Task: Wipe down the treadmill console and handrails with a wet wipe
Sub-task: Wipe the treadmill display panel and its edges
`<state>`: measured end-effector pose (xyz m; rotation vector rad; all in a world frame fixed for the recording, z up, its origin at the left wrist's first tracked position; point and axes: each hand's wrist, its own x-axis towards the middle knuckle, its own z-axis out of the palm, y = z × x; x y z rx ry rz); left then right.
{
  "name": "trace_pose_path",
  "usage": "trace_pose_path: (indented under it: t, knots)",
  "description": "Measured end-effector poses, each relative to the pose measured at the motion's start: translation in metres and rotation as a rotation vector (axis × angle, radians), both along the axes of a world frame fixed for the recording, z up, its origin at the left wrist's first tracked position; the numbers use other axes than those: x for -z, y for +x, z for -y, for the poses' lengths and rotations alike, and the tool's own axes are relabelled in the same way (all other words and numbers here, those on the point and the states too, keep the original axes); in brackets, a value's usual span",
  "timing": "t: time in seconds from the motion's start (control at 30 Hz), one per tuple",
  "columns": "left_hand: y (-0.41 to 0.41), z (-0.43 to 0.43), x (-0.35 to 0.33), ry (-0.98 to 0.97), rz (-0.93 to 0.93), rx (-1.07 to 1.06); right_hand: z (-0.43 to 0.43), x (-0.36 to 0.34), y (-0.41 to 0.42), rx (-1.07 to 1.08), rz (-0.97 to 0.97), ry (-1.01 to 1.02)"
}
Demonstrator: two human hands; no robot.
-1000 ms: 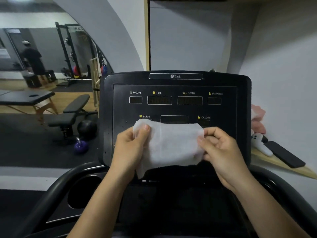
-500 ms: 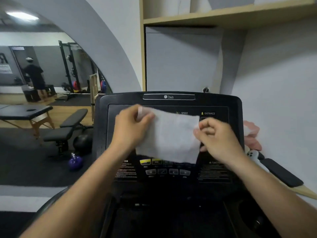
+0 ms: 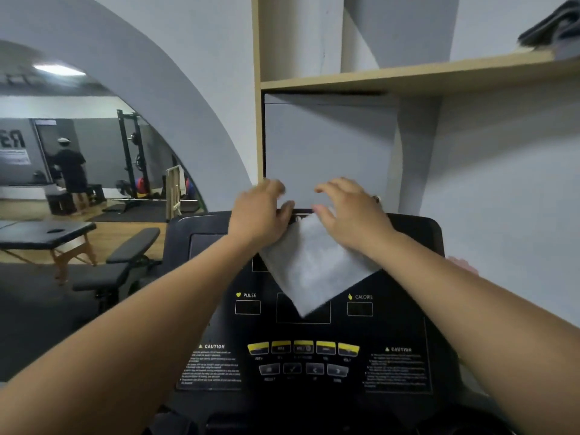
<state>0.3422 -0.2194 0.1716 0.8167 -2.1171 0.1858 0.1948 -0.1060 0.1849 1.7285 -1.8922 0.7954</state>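
Note:
The black treadmill console (image 3: 405, 312) fills the lower middle, with PULSE and CALORIE windows and a row of yellow buttons (image 3: 303, 347). A white wet wipe (image 3: 314, 271) lies against the upper console face, one corner pointing down. My left hand (image 3: 260, 215) rests at the console's top edge and grips the wipe's upper left part. My right hand (image 3: 351, 215), fingers spread, presses the wipe's upper right part at the same edge. The wipe's top is hidden under both hands. No handrail shows clearly.
A wooden shelf (image 3: 408, 76) juts out above the console, with dark folded cloth (image 3: 555, 29) on it. A grey wall stands close on the right. To the left are a weight bench (image 3: 125, 259), a massage table (image 3: 47, 233) and a distant person (image 3: 70, 171).
Both hands have lifted the wipe from the console's middle up to its top edge. The view has tilted upward, so the lower buttons now show and the cup holders have dropped out of view.

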Motion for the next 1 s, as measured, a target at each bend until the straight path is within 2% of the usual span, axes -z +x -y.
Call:
trace_pose_path:
  t: [0.07, 0.1, 0.17, 0.27, 0.37, 0.43, 0.5, 0.53, 0.6, 0.67, 0.7, 0.77, 0.83, 0.9, 1.0]
  knots:
    - [-0.004, -0.001, 0.007, -0.013, 0.158, 0.009, 0.016, 0.008, 0.006, -0.004, -0.093, 0.195]
    - [-0.005, 0.000, 0.005, -0.007, 0.216, -0.016, 0.023, 0.014, 0.006, 0.032, -0.184, 0.213]
    - [-0.007, 0.003, -0.006, 0.043, 0.306, -0.037, 0.029, 0.023, 0.003, 0.101, -0.327, 0.132]
    - [-0.006, 0.011, -0.020, 0.214, 0.389, 0.008, 0.028, 0.027, -0.005, 0.079, -0.369, 0.069]
    - [-0.006, 0.019, -0.023, 0.373, 0.311, 0.084, 0.025, 0.020, -0.018, 0.149, -0.229, 0.030]
    - [-0.008, 0.020, -0.022, 0.428, 0.116, 0.238, 0.028, 0.010, -0.027, 0.285, -0.083, 0.050]
    - [-0.014, 0.013, -0.018, 0.329, -0.048, 0.386, 0.035, -0.001, -0.032, 0.412, 0.133, 0.070]
    - [-0.019, 0.007, -0.015, 0.213, -0.051, 0.422, 0.039, -0.005, -0.033, 0.473, 0.241, 0.072]
    - [-0.030, -0.003, -0.008, -0.019, 0.069, 0.429, 0.044, -0.010, -0.033, 0.563, 0.395, 0.051]
    - [-0.038, -0.005, -0.003, -0.134, 0.253, 0.343, 0.045, -0.010, -0.035, 0.563, 0.429, -0.048]
    - [-0.040, -0.004, -0.003, -0.129, 0.314, 0.279, 0.043, -0.009, -0.033, 0.506, 0.379, -0.141]
    - [-0.039, -0.001, -0.009, -0.037, 0.394, 0.198, 0.038, -0.002, -0.029, 0.238, 0.143, -0.306]
    - [-0.041, 0.003, -0.020, 0.087, 0.470, 0.191, 0.031, 0.008, -0.023, 0.047, -0.105, -0.142]
    - [-0.036, 0.007, -0.030, 0.233, 0.547, 0.214, 0.018, 0.016, -0.027, 0.073, -0.273, 0.074]
    - [-0.011, 0.026, -0.037, 0.309, 0.543, 0.169, -0.004, 0.020, -0.058, 0.127, -0.338, 0.120]
